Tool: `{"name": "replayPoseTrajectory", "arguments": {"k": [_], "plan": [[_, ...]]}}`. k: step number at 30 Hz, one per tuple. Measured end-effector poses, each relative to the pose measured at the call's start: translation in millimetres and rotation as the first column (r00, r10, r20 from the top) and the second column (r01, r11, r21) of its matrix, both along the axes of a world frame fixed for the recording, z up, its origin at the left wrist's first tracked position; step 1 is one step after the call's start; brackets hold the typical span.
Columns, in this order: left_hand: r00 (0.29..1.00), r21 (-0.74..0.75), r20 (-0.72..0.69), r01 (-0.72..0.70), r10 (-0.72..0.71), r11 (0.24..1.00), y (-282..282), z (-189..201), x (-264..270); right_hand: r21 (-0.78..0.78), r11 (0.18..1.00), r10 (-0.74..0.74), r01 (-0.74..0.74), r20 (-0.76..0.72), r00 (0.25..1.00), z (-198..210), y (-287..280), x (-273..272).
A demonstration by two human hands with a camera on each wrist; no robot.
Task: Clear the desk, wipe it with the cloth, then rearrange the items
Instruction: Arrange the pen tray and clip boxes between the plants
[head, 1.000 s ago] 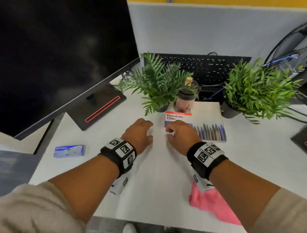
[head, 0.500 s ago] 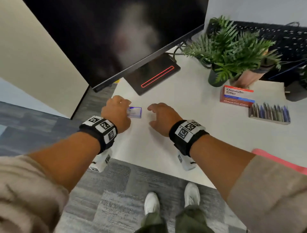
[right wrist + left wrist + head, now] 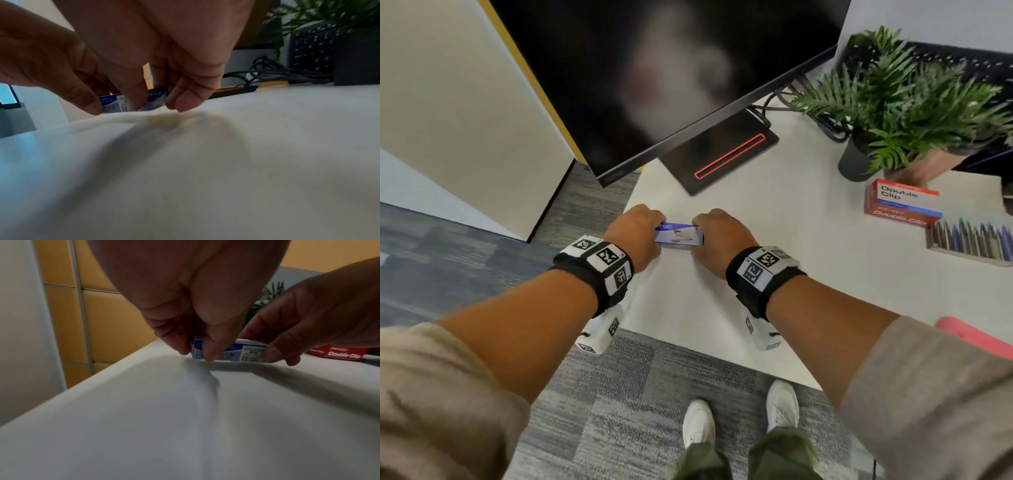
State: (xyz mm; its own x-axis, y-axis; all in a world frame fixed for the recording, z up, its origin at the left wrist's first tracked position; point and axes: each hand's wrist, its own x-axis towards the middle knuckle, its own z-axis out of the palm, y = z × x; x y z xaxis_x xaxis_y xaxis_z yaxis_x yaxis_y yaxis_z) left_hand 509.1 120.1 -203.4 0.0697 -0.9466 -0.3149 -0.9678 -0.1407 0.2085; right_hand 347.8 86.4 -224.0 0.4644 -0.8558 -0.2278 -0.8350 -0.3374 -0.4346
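A small blue and white box (image 3: 678, 235) sits near the left front corner of the white desk (image 3: 808, 274). My left hand (image 3: 635, 236) pinches its left end and my right hand (image 3: 717, 240) pinches its right end. In the left wrist view the box (image 3: 232, 352) shows a barcode, with my left fingertips (image 3: 209, 356) on its near face and the right hand's fingers (image 3: 273, 353) at its other end. From the right wrist the box (image 3: 115, 105) is half hidden behind fingers. A pink cloth (image 3: 976, 337) lies at the desk's front right edge.
A monitor (image 3: 671, 68) on a black base (image 3: 719, 154) stands behind my hands. Right of it are a potted plant (image 3: 893, 102), a red Double Clip box (image 3: 900, 204), a tray of pens (image 3: 972, 241) and a keyboard (image 3: 969, 65). The desk's edge runs just left of the box.
My hands left the Double Clip box and travelled left to the small blue box. The left hand reached it first; now both hands pinch its ends.
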Motion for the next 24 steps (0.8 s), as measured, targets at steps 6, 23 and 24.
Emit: {"name": "replayPoseTrajectory", "arguments": {"k": [6,23,24], "plan": [[0.986,-0.088,-0.139,0.078,-0.090,0.993,-1,17,-44,-0.013,0.998,-0.057,0.057,0.014,0.998,21,7,-65],[0.930,-0.077,-0.236,0.271,-0.281,0.960,-81,0,-293,-0.044,0.960,-0.278,0.277,-0.012,0.960,35,-32,-318],[0.932,-0.076,-0.241,0.261,-0.272,0.962,-85,-3,-300,-0.047,0.959,-0.279,0.279,0.006,0.960,32,-37,-325]]}}
